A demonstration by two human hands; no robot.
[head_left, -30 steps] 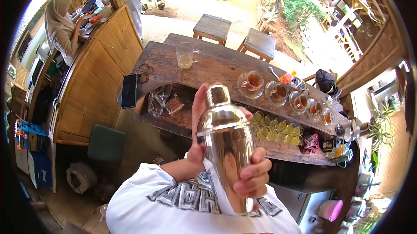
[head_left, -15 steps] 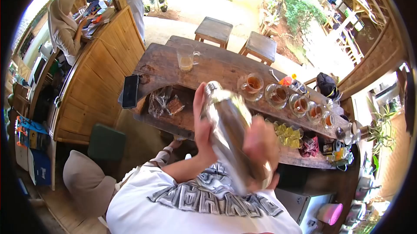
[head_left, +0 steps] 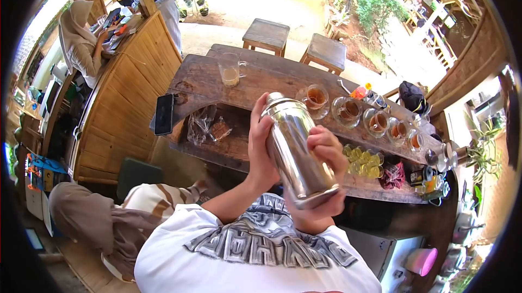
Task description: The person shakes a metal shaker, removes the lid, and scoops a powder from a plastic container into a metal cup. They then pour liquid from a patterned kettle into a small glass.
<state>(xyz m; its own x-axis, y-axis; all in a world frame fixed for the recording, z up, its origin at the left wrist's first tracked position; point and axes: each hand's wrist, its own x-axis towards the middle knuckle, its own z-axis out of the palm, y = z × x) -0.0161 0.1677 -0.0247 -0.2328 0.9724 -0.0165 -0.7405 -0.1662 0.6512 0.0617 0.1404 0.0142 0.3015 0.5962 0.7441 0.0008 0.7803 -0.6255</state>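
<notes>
A shiny steel cocktail shaker (head_left: 298, 149) is held tilted in front of my chest, its capped end pointing away from me. My left hand (head_left: 261, 149) wraps the upper part near the lid. Around the lower body and base, my right hand (head_left: 328, 160) is closed, with fingers over the side and beneath the bottom. Beyond the shaker, on the wooden counter (head_left: 204, 78), stands a glass mug (head_left: 229, 73) with a little cloudy liquid. To the right, several glass cups of amber drink (head_left: 347, 112) sit in a row on saucers.
A phone (head_left: 163, 114) lies at the counter's left edge. Plastic-wrapped packets (head_left: 220, 129) and several yellow-green glasses (head_left: 363, 162) occupy the lower shelf. A person in a brown headscarf (head_left: 87, 217) is close on my left; another person (head_left: 81, 43) stands behind the wooden partition (head_left: 122, 105).
The shaker and my right hand, blurred before, now appear sharp and the shaker sits slightly further right. The person at my left has shifted lower and further left.
</notes>
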